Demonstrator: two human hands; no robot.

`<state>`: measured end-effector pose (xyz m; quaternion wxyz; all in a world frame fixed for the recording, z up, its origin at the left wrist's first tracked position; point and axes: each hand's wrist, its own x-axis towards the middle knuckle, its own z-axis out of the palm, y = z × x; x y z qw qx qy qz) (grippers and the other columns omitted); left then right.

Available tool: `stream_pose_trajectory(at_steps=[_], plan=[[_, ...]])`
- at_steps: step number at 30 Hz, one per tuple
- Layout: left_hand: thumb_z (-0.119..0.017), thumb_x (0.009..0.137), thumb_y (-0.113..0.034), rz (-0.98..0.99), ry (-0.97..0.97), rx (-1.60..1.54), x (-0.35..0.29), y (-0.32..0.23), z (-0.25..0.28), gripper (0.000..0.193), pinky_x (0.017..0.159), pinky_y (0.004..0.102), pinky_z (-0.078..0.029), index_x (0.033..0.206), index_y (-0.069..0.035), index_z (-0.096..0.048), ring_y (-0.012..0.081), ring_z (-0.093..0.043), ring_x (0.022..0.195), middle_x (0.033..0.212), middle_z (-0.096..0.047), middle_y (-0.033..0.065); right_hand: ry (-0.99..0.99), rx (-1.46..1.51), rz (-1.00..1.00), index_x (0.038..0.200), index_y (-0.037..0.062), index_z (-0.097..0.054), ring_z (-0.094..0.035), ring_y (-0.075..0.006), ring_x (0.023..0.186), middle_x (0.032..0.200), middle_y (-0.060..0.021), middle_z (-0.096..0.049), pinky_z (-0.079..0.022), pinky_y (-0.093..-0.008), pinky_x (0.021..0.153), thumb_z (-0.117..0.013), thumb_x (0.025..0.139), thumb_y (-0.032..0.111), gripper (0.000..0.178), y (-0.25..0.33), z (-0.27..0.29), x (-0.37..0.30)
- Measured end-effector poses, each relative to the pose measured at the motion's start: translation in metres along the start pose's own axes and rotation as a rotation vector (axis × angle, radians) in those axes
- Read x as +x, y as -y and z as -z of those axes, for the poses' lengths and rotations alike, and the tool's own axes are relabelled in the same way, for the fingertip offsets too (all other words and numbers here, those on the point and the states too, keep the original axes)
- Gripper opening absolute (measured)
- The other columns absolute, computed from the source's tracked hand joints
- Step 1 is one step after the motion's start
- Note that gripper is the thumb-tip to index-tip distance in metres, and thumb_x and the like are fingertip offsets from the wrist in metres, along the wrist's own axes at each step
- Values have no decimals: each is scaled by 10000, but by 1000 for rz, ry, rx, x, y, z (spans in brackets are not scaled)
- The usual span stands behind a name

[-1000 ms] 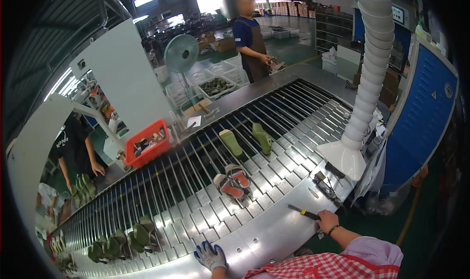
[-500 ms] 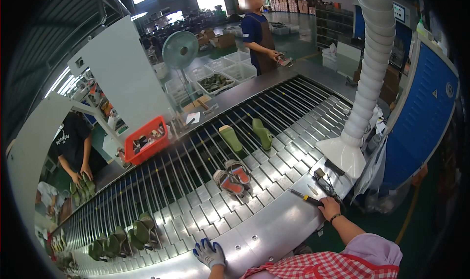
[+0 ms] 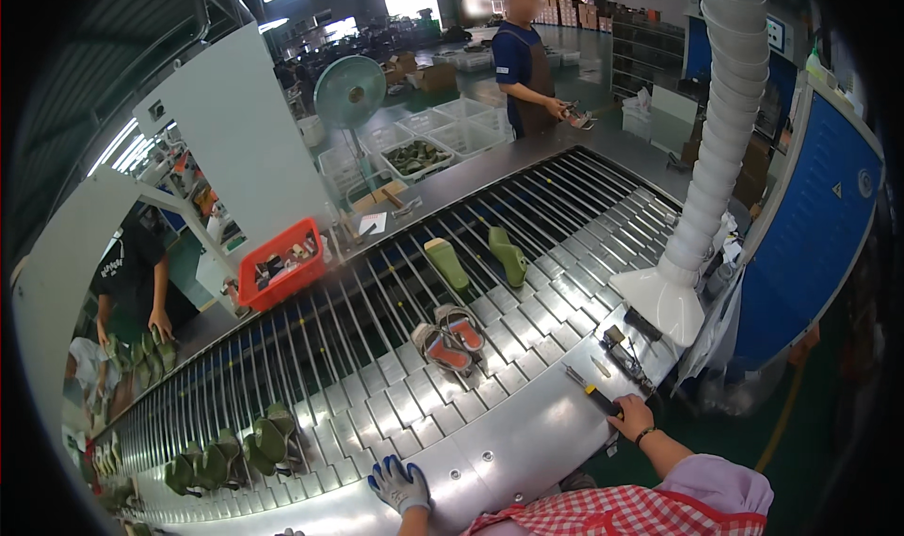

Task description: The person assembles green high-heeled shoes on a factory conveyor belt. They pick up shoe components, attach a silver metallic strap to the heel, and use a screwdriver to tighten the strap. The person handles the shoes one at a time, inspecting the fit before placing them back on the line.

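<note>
My left hand (image 3: pixel 400 484), in a grey glove with blue fingertips, lies with fingers spread on the smooth metal edge (image 3: pixel 490 442) of the conveyor. At the right, my bare right hand (image 3: pixel 636 416) is closed round the end of a slim hand tool (image 3: pixel 603 400) with a yellow-and-black handle and a metal tip; its exact kind is unclear. The tool points away to the left, over the metal edge. Beyond it, a pair of sandals (image 3: pixel 450 339) with reddish insoles rests on the slats, and two green shoe lasts (image 3: pixel 447 264) stand farther back.
A white hose with a flared hood (image 3: pixel 666 296) comes down at the right, near small tools (image 3: pixel 626 359). Several green lasts (image 3: pixel 268 442) sit at the left. Across the conveyor are a red bin (image 3: pixel 280 265) and a person (image 3: pixel 523 75) holding sandals; another person (image 3: pixel 141 282) handles lasts.
My right hand has lowered slightly, and the tool now tilts more steeply. My left hand stays on the edge. At the far left, the other person's hands have moved apart over the lasts.
</note>
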<state>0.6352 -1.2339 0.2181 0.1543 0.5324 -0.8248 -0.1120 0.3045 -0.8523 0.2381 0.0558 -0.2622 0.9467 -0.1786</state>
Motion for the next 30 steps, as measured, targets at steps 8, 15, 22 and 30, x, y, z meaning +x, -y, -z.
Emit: stream_pose_trajectory(at_steps=[8, 15, 22, 30], plan=[[-551, 810, -370, -7, -21, 14, -3, 5, 2, 520, 1155, 481, -142, 1230, -63, -575, 314, -358, 1334, 1338, -505, 131, -80, 43, 36, 1076, 93, -606, -540, -317, 1054, 1083, -123, -558, -458, -402, 905, -732, 726, 303, 427, 17, 9, -9], [-555, 813, -353, -22, -50, 8, -3, 11, -2, 506, 1155, 484, -143, 1226, -63, -576, 317, -357, 1333, 1328, -512, 130, -201, 292, 383, 1052, 70, -601, -561, -330, 1037, 1098, -139, -580, -472, -406, 898, -671, 785, 218, 313, 100, 7, 10], [-527, 828, -398, -10, -35, -7, 2, 25, 1, 512, 1151, 498, -131, 1238, -95, -577, 325, -363, 1326, 1328, -520, 105, 124, 315, 692, 1149, 76, -573, -485, -314, 1202, 1258, -127, -543, -386, -423, 1014, -654, 824, 269, 387, 213, -90, 17], [-643, 805, -430, 230, -164, -356, 21, 75, 2, 611, 1110, 469, -255, 1327, -158, -483, 361, -354, 1318, 1408, -427, 158, 203, 179, 872, 1236, 78, -518, -391, -346, 1304, 1365, -159, -479, -251, -499, 1104, -604, 821, 198, 441, 251, -143, 40]])
